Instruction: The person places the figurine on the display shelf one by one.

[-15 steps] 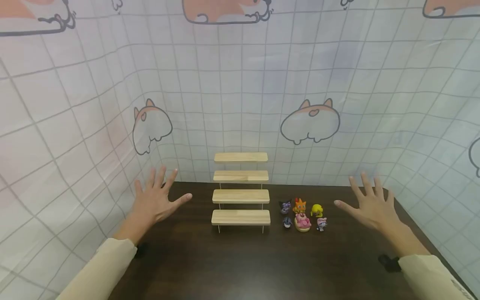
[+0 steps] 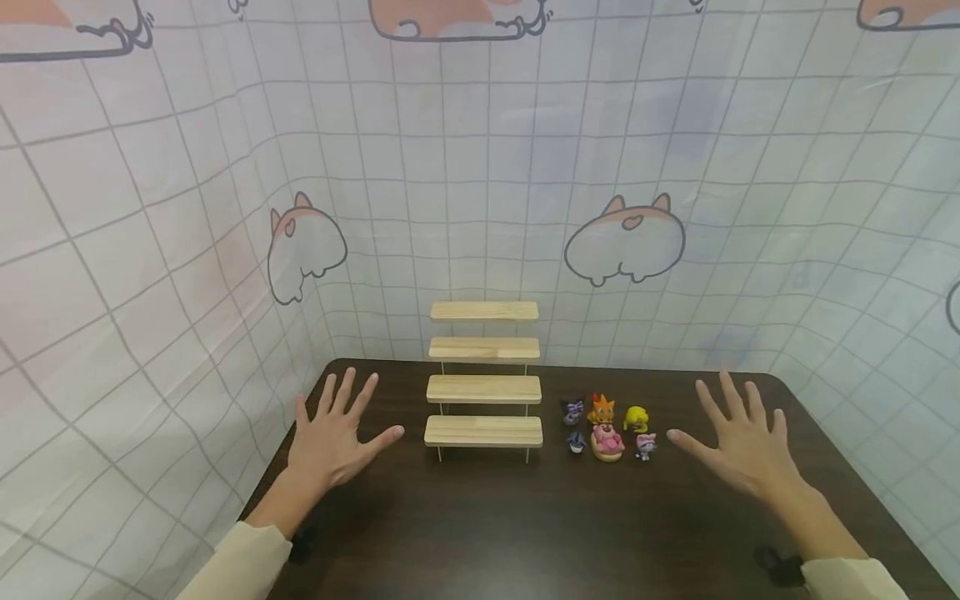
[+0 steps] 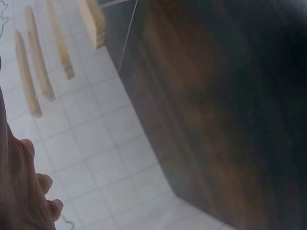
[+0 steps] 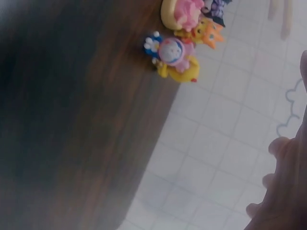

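Observation:
My left hand (image 2: 330, 442) is held out to the left of a four-step wooden display stand (image 2: 483, 387), fingers spread and nothing in it. On the other side, my right hand (image 2: 750, 446) is spread the same way, beside a cluster of small figurines. These include a pink figurine (image 2: 607, 442) in a tan base, an orange one (image 2: 602, 410), a yellow one (image 2: 637, 419), a black-and-purple one (image 2: 573, 411), a small dark blue one (image 2: 576, 442) and a lilac-and-pink one (image 2: 646, 447). In the right wrist view the figurines (image 4: 172, 52) appear at the top.
The dark wooden table (image 2: 480, 517) ends against a white grid-patterned curtain (image 2: 480, 192) printed with cartoon dogs. More curtain runs along the left and right sides. A black strap (image 2: 780, 567) sits at the right wrist.
Both hands have moved lower, and the left one has also shifted to the right. The view has tilted slightly. The stand and figurines have stayed in place.

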`<act>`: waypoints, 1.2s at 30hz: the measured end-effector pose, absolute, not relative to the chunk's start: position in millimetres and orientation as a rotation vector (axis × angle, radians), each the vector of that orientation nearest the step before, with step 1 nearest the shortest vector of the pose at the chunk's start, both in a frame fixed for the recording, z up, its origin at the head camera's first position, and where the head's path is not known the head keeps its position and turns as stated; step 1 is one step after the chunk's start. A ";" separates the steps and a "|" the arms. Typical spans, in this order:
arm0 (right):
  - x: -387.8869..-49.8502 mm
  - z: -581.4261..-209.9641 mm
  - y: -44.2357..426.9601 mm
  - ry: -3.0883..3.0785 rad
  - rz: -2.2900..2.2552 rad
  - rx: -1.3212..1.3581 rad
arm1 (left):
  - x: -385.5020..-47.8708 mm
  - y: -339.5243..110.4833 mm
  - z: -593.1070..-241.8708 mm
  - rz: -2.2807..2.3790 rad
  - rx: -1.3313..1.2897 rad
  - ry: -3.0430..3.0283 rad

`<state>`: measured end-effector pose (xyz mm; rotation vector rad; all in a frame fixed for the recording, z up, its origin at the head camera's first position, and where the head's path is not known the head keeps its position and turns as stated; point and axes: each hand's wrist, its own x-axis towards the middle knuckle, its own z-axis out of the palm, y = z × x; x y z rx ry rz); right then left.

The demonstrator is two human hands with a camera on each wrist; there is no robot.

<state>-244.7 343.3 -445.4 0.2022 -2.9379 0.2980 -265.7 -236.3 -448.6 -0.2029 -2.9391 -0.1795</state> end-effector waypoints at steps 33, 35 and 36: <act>-263.3 -525.3 305.7 -2.711 1.294 0.048 | -295.2 -164.9 -539.1 -1.179 -0.013 -2.518; -265.1 -528.7 304.1 -2.696 1.376 0.003 | -299.0 -163.6 -542.8 -1.251 0.008 -2.454; -266.4 -530.3 303.7 -2.689 1.418 -0.014 | -300.9 -163.1 -544.4 -1.294 0.023 -2.422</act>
